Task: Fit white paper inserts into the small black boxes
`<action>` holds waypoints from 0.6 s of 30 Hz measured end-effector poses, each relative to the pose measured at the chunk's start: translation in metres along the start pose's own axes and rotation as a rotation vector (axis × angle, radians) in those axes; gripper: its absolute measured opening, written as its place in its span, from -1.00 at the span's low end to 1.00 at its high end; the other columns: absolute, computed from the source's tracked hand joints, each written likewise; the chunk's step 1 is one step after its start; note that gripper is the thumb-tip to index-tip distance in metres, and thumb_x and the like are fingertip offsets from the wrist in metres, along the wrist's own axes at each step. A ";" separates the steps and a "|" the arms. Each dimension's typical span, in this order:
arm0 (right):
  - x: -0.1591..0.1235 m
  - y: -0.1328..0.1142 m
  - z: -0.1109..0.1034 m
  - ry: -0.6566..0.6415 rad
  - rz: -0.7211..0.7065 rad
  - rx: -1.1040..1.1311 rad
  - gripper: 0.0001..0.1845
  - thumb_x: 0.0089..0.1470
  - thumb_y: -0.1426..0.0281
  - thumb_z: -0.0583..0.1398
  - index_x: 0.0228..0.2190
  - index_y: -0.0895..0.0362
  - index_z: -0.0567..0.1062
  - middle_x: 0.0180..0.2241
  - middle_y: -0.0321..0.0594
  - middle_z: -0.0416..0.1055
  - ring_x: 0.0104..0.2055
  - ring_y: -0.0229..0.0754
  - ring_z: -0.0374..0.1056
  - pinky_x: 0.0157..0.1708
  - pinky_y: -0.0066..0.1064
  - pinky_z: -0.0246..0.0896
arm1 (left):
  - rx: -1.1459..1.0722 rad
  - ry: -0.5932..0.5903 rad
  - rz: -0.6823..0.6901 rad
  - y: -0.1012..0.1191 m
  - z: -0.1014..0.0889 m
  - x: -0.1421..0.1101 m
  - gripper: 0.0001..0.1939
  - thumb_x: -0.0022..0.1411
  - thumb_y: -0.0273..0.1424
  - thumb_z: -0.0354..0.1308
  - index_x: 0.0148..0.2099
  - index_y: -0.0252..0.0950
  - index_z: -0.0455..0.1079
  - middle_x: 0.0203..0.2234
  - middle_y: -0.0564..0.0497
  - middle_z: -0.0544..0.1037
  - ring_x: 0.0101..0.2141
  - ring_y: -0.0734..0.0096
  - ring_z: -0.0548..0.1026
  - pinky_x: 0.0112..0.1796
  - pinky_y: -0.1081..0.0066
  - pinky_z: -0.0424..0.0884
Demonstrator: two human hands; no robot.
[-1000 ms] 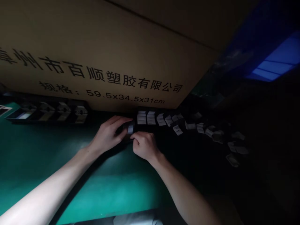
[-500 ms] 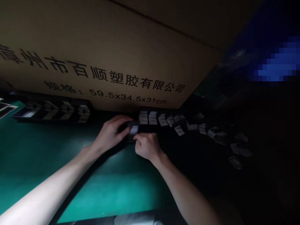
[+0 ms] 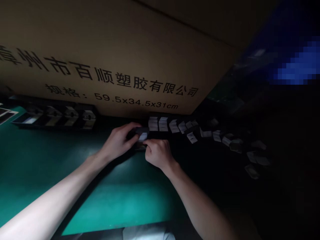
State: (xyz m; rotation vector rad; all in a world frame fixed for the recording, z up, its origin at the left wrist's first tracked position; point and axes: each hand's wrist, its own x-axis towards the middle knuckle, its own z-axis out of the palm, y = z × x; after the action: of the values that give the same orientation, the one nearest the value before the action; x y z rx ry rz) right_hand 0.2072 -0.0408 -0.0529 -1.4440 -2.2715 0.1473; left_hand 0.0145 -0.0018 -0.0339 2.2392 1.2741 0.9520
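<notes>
My left hand (image 3: 122,136) curls around the left side of a small dark open case (image 3: 143,130), its fingers and thumb closed on it. A whitish piece (image 3: 142,136) shows inside the case below its raised dark lid. My right hand (image 3: 158,151) is closed like a pinch at the case's front right, fingertips touching or very near the whitish piece. What lies between those fingertips, if anything, is hidden. Just to the right stand several folded white cards (image 3: 163,124), in a row that trails off into shadow.
A large printed cardboard box (image 3: 120,66) stands behind the hands. Several open dark cases (image 3: 71,116) form a row on the green table mat (image 3: 120,203) at left. Shadowed white pieces (image 3: 252,171) lie scattered at right. A printed sheet (image 3: 7,115) shows at the left edge.
My right hand has shifted slightly up and to the right at the case's front. The left hand keeps its hold on the case. The view has moved a little.
</notes>
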 end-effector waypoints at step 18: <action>0.001 -0.009 -0.012 -0.171 0.057 -0.068 -0.64 0.19 0.56 0.09 -0.17 0.07 0.65 -0.26 -0.23 0.67 -0.25 -0.13 0.58 -0.37 -0.42 0.23 | -0.010 0.006 0.033 0.000 0.001 -0.001 -0.65 0.37 -0.23 0.09 0.06 -0.26 0.54 -0.08 -0.07 0.70 -0.13 0.16 0.68 -0.12 0.37 0.55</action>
State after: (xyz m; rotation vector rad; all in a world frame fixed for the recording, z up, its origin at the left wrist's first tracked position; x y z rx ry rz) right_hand 0.2046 -0.0451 -0.0389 -1.5863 -2.3927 0.2205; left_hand 0.0153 -0.0028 -0.0348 2.2583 1.2362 0.9759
